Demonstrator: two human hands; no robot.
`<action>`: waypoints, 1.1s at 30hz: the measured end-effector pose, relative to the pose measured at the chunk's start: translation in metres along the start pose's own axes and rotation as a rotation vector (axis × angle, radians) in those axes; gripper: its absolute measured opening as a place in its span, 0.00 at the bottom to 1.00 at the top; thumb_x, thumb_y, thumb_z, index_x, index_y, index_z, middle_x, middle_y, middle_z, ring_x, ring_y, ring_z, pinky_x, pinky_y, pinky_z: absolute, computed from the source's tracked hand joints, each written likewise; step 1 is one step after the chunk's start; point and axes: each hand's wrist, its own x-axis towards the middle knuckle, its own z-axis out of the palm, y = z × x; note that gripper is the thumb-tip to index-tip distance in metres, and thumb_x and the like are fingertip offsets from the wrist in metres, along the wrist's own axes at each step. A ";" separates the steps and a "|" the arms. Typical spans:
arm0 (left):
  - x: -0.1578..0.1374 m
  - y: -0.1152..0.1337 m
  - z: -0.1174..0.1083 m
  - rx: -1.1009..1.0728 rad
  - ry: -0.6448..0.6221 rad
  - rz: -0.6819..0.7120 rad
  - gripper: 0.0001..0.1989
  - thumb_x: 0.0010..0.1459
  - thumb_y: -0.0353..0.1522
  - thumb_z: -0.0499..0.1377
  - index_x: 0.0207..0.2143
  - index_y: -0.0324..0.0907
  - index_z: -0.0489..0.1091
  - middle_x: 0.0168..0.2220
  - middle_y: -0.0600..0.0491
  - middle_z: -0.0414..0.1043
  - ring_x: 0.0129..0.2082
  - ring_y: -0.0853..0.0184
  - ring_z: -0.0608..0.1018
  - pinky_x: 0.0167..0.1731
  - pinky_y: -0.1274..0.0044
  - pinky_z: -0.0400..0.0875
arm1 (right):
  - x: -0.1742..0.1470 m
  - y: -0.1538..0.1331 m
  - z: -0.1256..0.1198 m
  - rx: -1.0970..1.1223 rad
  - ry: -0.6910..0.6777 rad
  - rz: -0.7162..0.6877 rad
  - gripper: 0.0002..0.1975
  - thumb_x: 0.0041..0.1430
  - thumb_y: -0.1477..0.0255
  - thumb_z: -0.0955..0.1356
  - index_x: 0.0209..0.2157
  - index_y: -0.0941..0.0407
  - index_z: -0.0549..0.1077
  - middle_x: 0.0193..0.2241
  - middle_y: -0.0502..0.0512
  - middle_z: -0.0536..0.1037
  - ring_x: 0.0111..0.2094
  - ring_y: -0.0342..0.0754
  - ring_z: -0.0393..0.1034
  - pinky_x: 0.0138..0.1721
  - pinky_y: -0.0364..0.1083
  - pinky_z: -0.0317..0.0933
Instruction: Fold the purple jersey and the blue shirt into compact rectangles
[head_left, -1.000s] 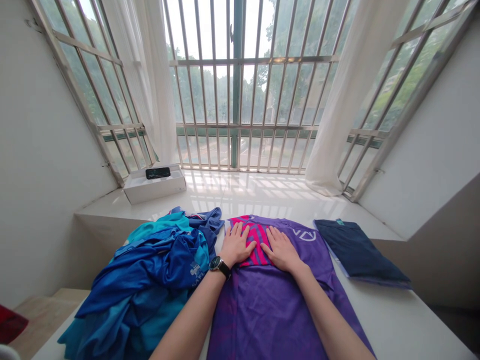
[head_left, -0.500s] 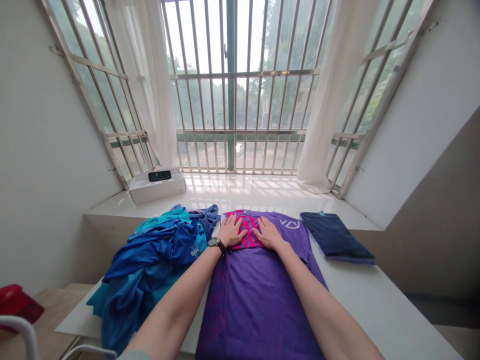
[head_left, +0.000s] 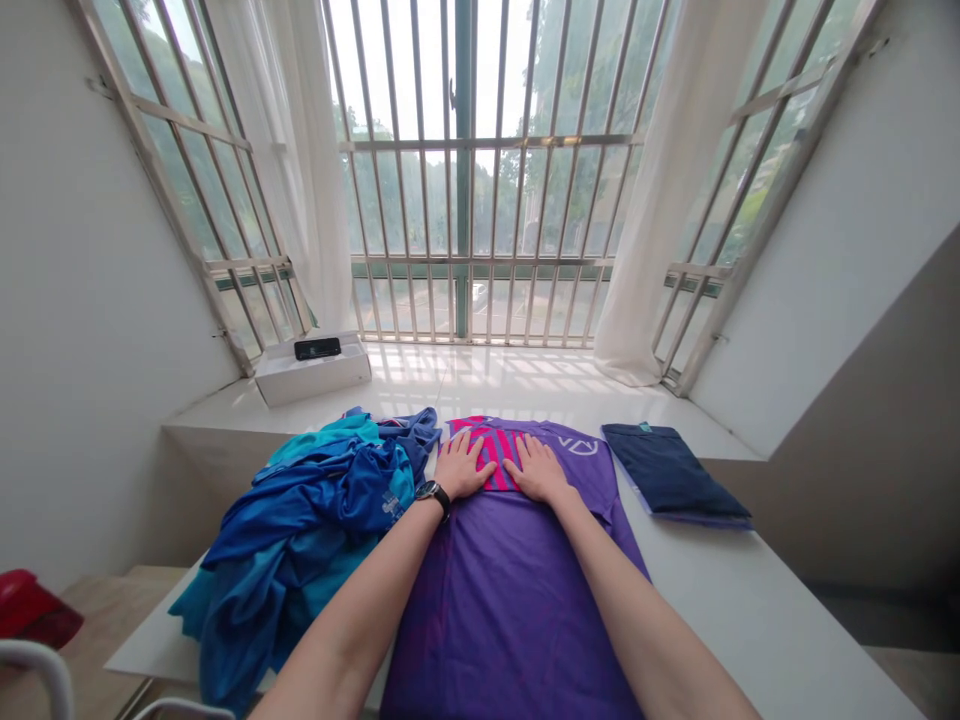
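Purple and spread flat in the head view, one shirt [head_left: 510,590] is lying on a white table [head_left: 735,610], directly under the fingers of the left hand [head_left: 461,466] and the right hand [head_left: 538,468]. Both palms are pressing down on its pink-striped panel [head_left: 498,452], fingers extending, slightly splayed, gripping nothing. Right of the right fingers, one white emblem [head_left: 583,446] is showing, forming no readable word. Left of the left fingers, one heap of blue clothes [head_left: 315,500] is sitting, too tangled for counting, its white print [head_left: 391,504] appearing illegible. Farther right of the fingers, one folded navy garment [head_left: 675,478] is lying. Beyond the left fingers, one black phone [head_left: 317,348] is resting on one white box [head_left: 315,378].
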 end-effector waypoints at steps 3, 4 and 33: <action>0.006 -0.005 -0.001 0.005 -0.003 -0.001 0.38 0.65 0.55 0.42 0.70 0.44 0.51 0.71 0.44 0.47 0.71 0.55 0.49 0.66 0.60 0.44 | 0.007 -0.001 0.000 0.003 0.006 0.007 0.41 0.67 0.49 0.51 0.71 0.62 0.46 0.72 0.64 0.42 0.72 0.56 0.35 0.69 0.54 0.31; 0.008 -0.006 0.000 0.007 -0.001 -0.001 0.38 0.65 0.55 0.42 0.70 0.44 0.52 0.71 0.44 0.47 0.71 0.55 0.49 0.66 0.60 0.45 | 0.009 -0.002 0.001 0.005 0.007 0.009 0.41 0.67 0.49 0.51 0.71 0.62 0.46 0.72 0.65 0.42 0.72 0.56 0.35 0.69 0.54 0.31; -0.021 0.007 0.005 -0.026 0.043 -0.018 0.39 0.65 0.56 0.41 0.69 0.43 0.54 0.71 0.44 0.48 0.70 0.53 0.50 0.66 0.58 0.45 | -0.020 0.004 0.003 0.120 0.052 -0.001 0.46 0.65 0.45 0.51 0.70 0.66 0.46 0.71 0.65 0.45 0.72 0.55 0.36 0.69 0.55 0.30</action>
